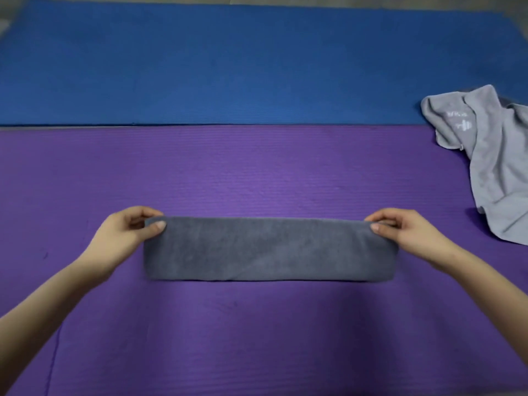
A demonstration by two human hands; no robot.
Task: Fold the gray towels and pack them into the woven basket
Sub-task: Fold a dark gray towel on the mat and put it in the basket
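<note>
— Centre of view?
— A dark towel [268, 250], folded into a long narrow band, flat on a purple mat [257, 172]. Long edges running left to right, near edge straight and down on the mat.

— Hands?
— Two, bare, forearms reaching in from the bottom corners. Left hand [128, 232] at the band's far left corner, right hand [405, 230] at the far right corner.

— Kind of grip?
— A pinch on each side. On the left, thumb lying on top of the cloth, fingers curled round the corner from beyond. Mirrored on the right: thumb on top, fingers curled behind the corner. Nothing else in either hand. Corners lifted off the mat or only held down: hard to tell.

— Anything else on the mats?
— A pale towel [491, 155], crumpled and unfolded, at the right edge of view, well apart from the band and beyond the right hand. Upper part on a blue mat [228, 67], the rest on the purple mat. Faint white print near its top, too blurred to read.

— Position of the blue mat?
— Just beyond the purple mat, edge to edge, spanning the whole width. Past it, along the top, a thin strip of gray floor [371, 0].
</note>
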